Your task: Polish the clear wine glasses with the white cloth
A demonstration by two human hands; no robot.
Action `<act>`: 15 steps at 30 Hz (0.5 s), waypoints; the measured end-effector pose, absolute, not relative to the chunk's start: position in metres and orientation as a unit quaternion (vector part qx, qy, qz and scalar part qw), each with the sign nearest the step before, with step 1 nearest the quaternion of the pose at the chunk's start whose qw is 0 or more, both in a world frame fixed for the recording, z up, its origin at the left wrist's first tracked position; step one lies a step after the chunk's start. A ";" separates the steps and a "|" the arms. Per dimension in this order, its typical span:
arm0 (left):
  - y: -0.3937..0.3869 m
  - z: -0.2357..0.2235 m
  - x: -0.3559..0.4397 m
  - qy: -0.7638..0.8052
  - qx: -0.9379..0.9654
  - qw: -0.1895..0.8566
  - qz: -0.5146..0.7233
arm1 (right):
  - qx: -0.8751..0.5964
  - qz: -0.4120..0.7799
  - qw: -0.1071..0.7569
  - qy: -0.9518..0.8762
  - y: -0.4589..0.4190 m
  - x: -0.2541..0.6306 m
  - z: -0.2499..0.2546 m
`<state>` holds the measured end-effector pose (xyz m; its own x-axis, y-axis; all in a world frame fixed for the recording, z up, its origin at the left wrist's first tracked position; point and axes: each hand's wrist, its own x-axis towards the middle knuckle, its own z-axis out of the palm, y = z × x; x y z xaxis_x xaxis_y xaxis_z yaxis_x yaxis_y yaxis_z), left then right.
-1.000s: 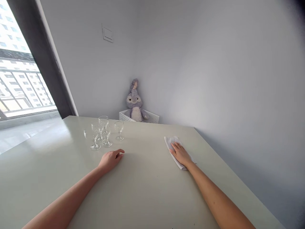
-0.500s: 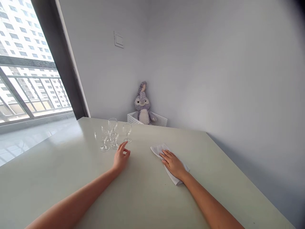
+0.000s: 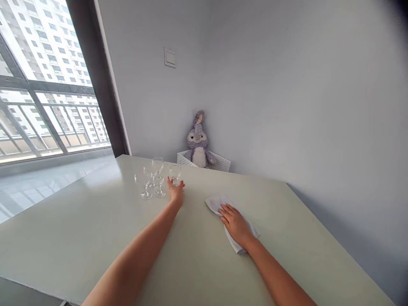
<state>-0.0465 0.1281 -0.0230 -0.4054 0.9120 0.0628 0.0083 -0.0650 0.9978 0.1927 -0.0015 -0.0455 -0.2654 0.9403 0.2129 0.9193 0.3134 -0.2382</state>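
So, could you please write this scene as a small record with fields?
Left hand: spread at the rightmost glass; grip unclear
Right hand: flat on the white cloth
Other glasses: upright, grouped left of that glass
Table: pale, bearing glasses and cloth
Behind table: plush rabbit in white perforated basket
Wall: light switch

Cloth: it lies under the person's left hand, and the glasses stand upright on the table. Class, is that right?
Not quite: the head view shows the cloth under the right hand, not the left hand. The glasses do stand upright on the table.
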 end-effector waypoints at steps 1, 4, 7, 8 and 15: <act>0.129 -0.023 -0.046 0.567 0.399 0.371 0.618 | -0.585 0.019 0.158 -0.795 -0.002 0.191 -0.046; 0.127 -0.025 -0.043 0.519 0.411 0.382 0.645 | -0.587 -0.031 0.170 -0.791 -0.007 0.183 -0.043; 0.120 -0.025 -0.040 0.488 0.429 0.396 0.649 | -0.603 -0.066 0.207 -0.768 -0.012 0.176 -0.038; 0.117 -0.023 -0.038 0.482 0.441 0.401 0.642 | -0.611 -0.066 0.224 -0.757 -0.012 0.176 -0.036; 0.086 -0.013 -0.007 0.386 0.513 0.485 0.594 | -0.686 0.154 0.514 -0.492 -0.005 0.192 -0.030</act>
